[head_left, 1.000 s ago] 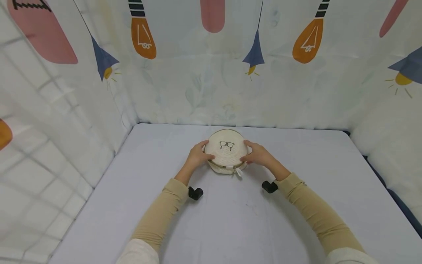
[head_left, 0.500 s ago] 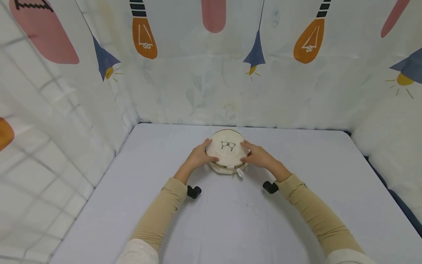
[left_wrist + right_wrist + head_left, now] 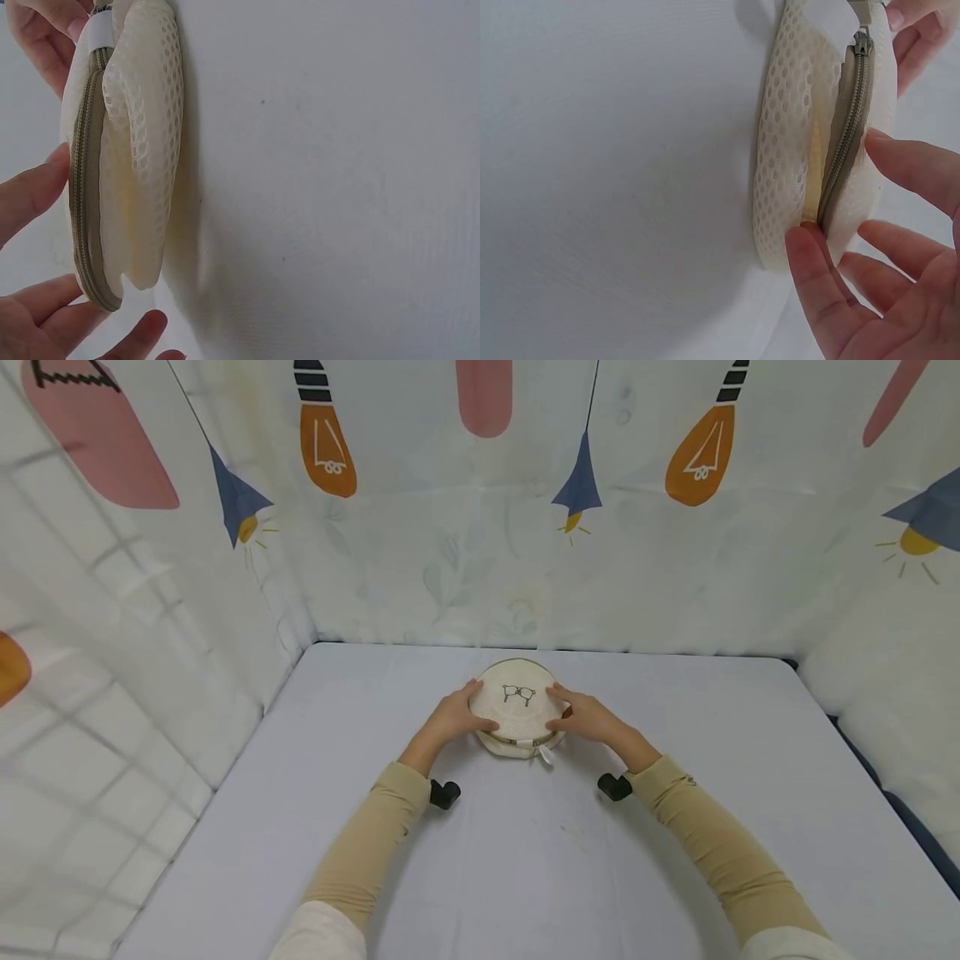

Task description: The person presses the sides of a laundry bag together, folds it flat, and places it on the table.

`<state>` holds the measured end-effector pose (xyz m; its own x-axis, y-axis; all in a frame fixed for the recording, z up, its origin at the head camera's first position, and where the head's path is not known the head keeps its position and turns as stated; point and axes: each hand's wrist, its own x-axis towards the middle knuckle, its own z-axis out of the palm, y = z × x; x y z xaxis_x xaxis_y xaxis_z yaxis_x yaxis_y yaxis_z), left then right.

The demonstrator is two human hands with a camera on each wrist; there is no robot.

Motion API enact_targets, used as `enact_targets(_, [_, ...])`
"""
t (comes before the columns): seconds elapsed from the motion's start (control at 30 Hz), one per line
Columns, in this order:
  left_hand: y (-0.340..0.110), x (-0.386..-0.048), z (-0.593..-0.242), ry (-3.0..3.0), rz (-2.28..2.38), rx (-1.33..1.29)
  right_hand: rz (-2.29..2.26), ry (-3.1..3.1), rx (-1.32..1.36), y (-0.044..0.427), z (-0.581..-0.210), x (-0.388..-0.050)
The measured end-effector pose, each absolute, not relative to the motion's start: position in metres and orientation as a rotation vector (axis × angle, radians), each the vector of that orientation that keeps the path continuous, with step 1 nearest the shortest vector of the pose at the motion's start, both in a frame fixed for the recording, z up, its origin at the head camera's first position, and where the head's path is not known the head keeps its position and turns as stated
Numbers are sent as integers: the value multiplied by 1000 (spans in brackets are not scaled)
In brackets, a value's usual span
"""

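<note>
The left grip (image 3: 452, 714) and right grip (image 3: 591, 717) are clamped on opposite sides of a round zippered mesh pouch (image 3: 517, 717). It rests on the desk (image 3: 525, 860), eyeglasses print (image 3: 518, 693) upward.

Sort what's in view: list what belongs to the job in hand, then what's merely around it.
Part of the job:
cream mesh pouch
its zipper
left hand and right hand, both holding the pouch

Merely around:
white tabletop
lamp-print backdrop
black wrist devices
</note>
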<state>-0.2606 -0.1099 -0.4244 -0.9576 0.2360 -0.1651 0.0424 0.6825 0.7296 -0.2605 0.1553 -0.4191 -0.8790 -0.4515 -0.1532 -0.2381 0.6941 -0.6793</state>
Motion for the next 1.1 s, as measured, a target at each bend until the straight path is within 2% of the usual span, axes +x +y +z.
enact_targets(1.1, [-112, -270, -436, 2647, 1127, 206, -949, 2578, -529, 153, -432, -270])
